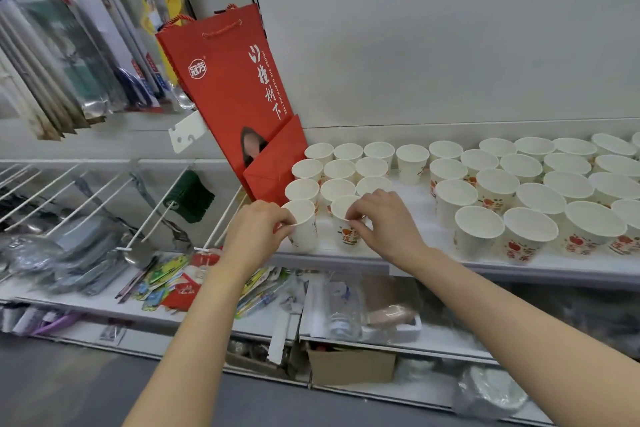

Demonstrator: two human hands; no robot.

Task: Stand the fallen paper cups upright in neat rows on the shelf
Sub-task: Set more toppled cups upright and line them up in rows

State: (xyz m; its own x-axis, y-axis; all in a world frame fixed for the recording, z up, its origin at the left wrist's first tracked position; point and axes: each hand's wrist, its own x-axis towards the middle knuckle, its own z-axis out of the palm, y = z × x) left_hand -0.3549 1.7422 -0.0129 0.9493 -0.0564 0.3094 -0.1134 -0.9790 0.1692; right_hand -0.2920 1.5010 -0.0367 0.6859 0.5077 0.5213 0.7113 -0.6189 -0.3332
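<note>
My left hand (258, 229) pinches the rim of one paper cup (304, 229) at the front edge of the white shelf (433, 262), just right of the red gift bag (239, 94); my right hand (382, 222) pinches the rim of a second cup (346, 234) just beside it; both stand upright; behind them, against the bag, more cups (337, 170) stand in short rows; farther right of the bag, a larger group of cups (540, 184) stands upright too.

Both hands (258, 229) (381, 218) on upright cups (304, 229)
</note>
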